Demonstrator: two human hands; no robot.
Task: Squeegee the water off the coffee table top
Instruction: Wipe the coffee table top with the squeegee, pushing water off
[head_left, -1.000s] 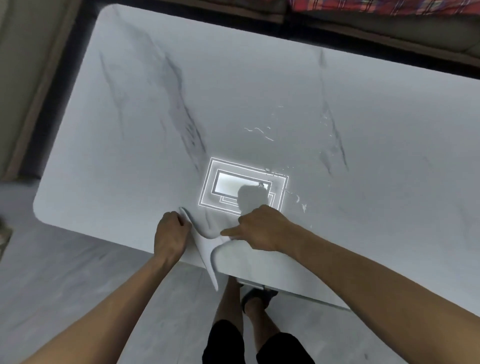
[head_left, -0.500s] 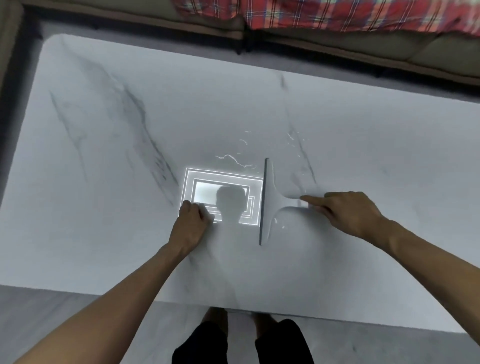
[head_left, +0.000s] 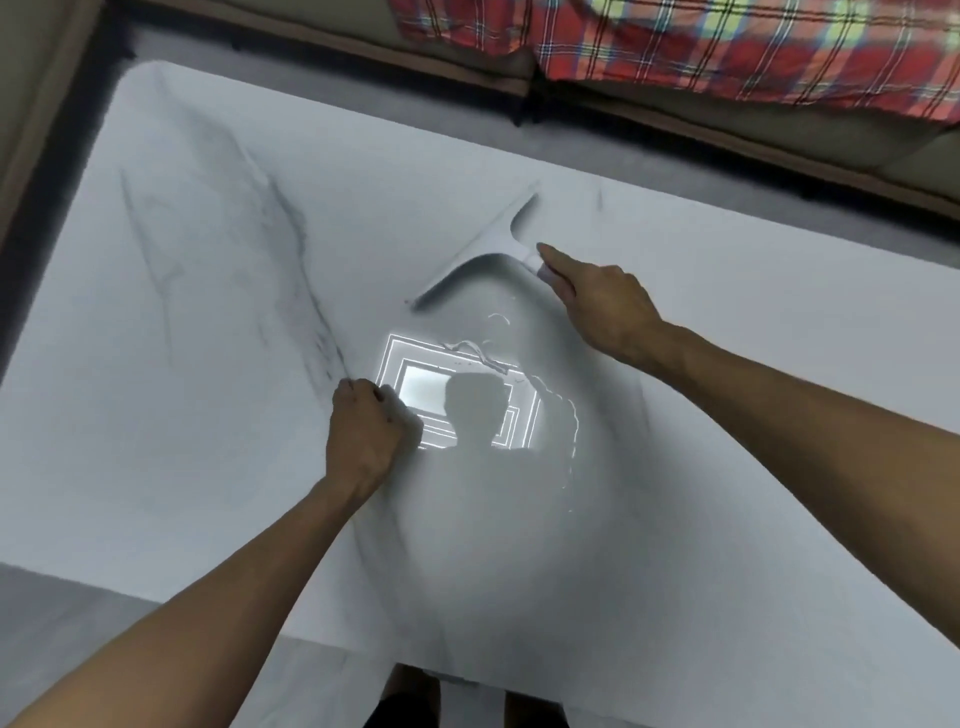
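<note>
Glossy white marble-look coffee table top (head_left: 727, 415), grey veins at left, rounded far-left corner. Bright rectangular lamp reflection at centre. Thin water streaks (head_left: 478, 347) around reflection and curving down its right side. White T-shaped squeegee (head_left: 480, 260) lying far of centre, blade diagonal. Closed left hand (head_left: 366, 434) resting on surface just left of reflection.

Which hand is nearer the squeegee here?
Right. The right hand grips the squeegee by its handle; the left hand rests fisted on the table, nearer the person.
</note>
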